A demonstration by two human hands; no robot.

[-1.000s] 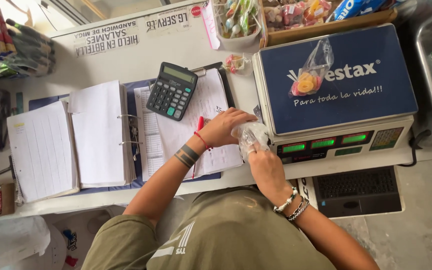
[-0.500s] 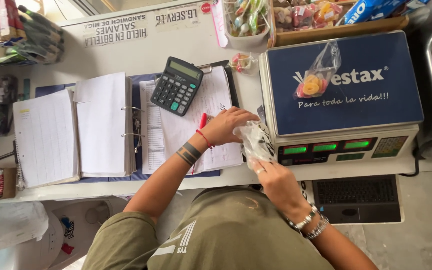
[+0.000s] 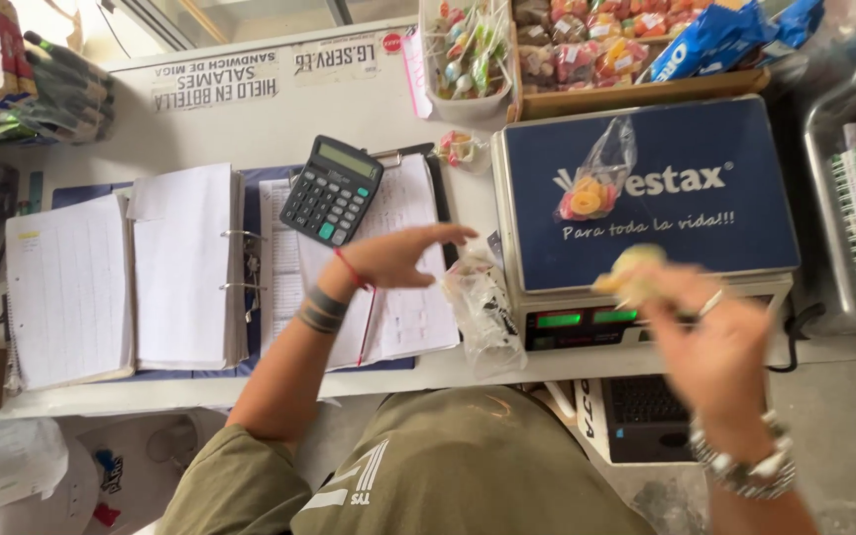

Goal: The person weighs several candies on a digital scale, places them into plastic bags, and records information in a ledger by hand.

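While hovering above the clipboard point(image 3: 398, 267), left hand point(image 3: 398, 256) is spreading empty | right hand point(image 3: 715, 342) is gripping a yellowish piece point(image 3: 626, 267) over the scale point(image 3: 646, 188) | clear bag point(image 3: 482, 307) is lying between them, nearer the left.

A white counter point(image 3: 250, 119) runs across the scene, lit brightly from the far side, where a glass pane with metal bars point(image 3: 250, 15) stands. A wooden tray point(image 3: 636, 94) sits at its back. Below the counter, grey concrete floor point(image 3: 844, 436) shows at the right.
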